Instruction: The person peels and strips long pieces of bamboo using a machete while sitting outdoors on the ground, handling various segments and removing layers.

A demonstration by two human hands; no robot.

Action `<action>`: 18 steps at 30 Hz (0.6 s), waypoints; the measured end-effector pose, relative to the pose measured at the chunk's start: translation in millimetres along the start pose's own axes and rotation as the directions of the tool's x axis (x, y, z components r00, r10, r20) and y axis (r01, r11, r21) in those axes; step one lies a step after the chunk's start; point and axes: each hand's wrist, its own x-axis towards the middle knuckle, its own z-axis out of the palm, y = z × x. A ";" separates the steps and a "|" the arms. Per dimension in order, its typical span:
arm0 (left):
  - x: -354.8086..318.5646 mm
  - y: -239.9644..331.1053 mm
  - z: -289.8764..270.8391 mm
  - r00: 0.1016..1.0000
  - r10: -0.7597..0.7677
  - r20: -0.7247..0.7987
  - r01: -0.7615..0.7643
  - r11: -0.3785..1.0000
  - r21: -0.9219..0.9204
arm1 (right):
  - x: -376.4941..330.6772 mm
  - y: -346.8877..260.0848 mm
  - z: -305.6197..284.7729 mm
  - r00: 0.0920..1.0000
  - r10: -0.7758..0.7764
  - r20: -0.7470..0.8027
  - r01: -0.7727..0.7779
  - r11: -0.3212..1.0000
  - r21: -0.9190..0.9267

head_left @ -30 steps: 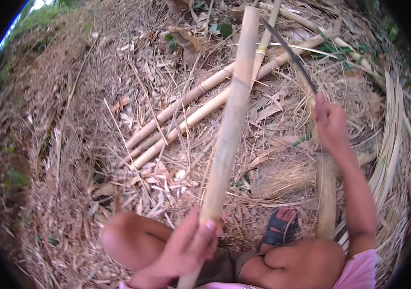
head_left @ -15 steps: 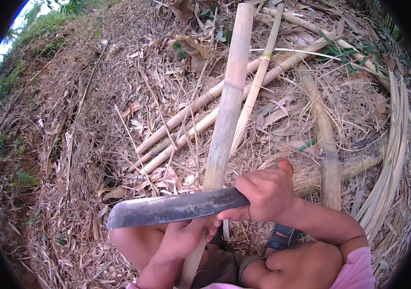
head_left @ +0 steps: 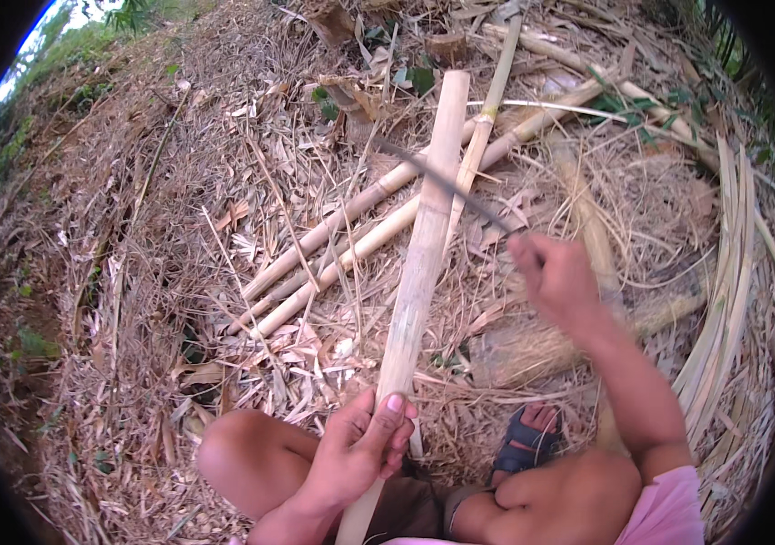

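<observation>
A long pale bamboo strip (head_left: 417, 272) slants up and away from my lap. My left hand (head_left: 360, 443) is closed round its near part, thumb lying on top. Out to the right, my right hand (head_left: 556, 277) grips the handle of a long machete (head_left: 474, 200), the handle mostly hidden in the fist. The dark blade is seen edge-on and crosses the bamboo strip near its far part. Whether blade and strip touch I cannot tell.
Several bamboo poles (head_left: 342, 238) lie crossed on dry leaf litter ahead. A thick log (head_left: 533, 350) rests at the right, beside a bundle of thin split strips (head_left: 724, 291). Cut stumps (head_left: 347, 98) stand at the back. My sandalled foot (head_left: 528, 440) is below.
My right hand has swung the machete away from my left hand, forward along the bamboo, turning the blade edge-on. The strip's far end sits lower in view. My left hand still holds it.
</observation>
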 end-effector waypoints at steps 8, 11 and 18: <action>14.1 -6.6 8.2 0.987 0.114 -0.116 -0.110 0.993 0.041 | -48.3 -75.2 24.8 0.834 -0.549 -0.058 0.541 0.833 -0.118; 15.1 -18.4 1.8 0.965 0.243 -0.097 -0.216 0.950 0.227 | -47.4 -77.2 29.1 0.809 -0.584 -0.067 0.574 0.809 -0.126; 15.4 -23.4 0.9 0.950 0.295 -0.103 -0.229 0.880 0.415 | -44.4 -51.9 45.3 0.808 -0.569 -0.151 0.539 0.818 -0.200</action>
